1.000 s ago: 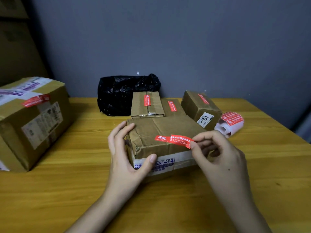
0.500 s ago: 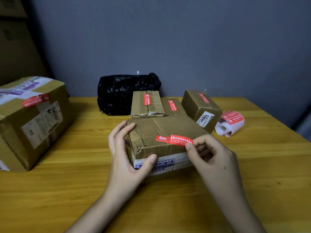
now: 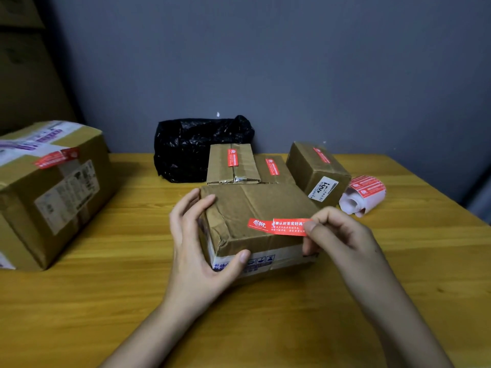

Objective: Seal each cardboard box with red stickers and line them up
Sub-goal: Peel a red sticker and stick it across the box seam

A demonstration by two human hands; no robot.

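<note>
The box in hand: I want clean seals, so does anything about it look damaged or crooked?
Yes. The box has a crumpled, dented near-left corner, and the red sticker is stuck only at its left end; the right hand pinches the other.

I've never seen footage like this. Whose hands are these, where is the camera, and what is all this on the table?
There is no machine here: a person works with bare hands, and one camera worn on their head looks forward and down, so you see what they see.

The left hand grips the near box at its left corner. The right hand pinches one end of a red sticker whose other end lies on the box top.

On the wooden table behind it stand three small boxes, each already bearing a red sticker. A black bag sits at the wall, a sticker roll lies on the right, and a big box, also stickered, stands on the left.
</note>
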